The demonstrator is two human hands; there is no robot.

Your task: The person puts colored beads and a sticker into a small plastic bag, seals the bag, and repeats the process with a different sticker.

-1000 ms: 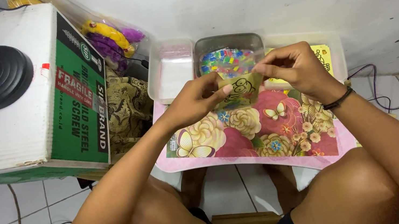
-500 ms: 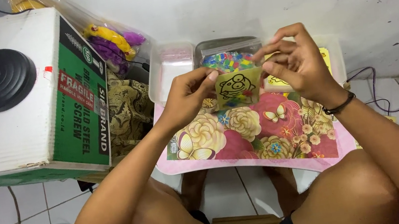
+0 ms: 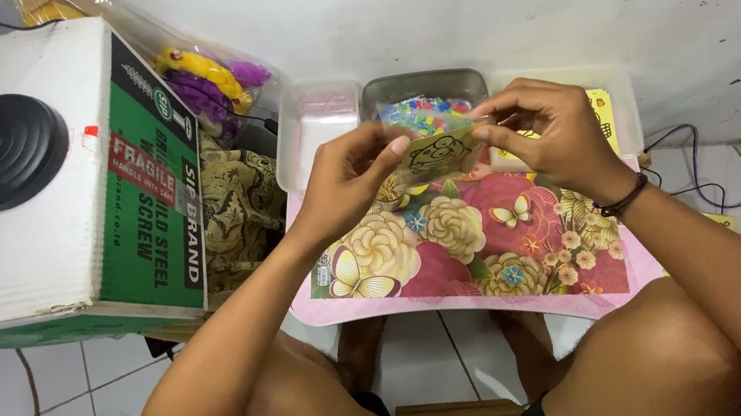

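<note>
I see the left hand (image 3: 350, 176) and right hand (image 3: 545, 131) each pinched shut on an edge of the small yellow card (image 3: 438, 157), lifted above the floral tray (image 3: 422, 270). Held up off the clutter for a clear look, I reckon (bead box (image 3: 421, 92) sits just behind).

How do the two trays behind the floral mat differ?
The white tray looks empty; the grey tray holds small multicoloured pieces. The white tray sits to the left and is pale and translucent; the grey tray is dark. Both are rounded rectangles beside each other against the wall.
</note>
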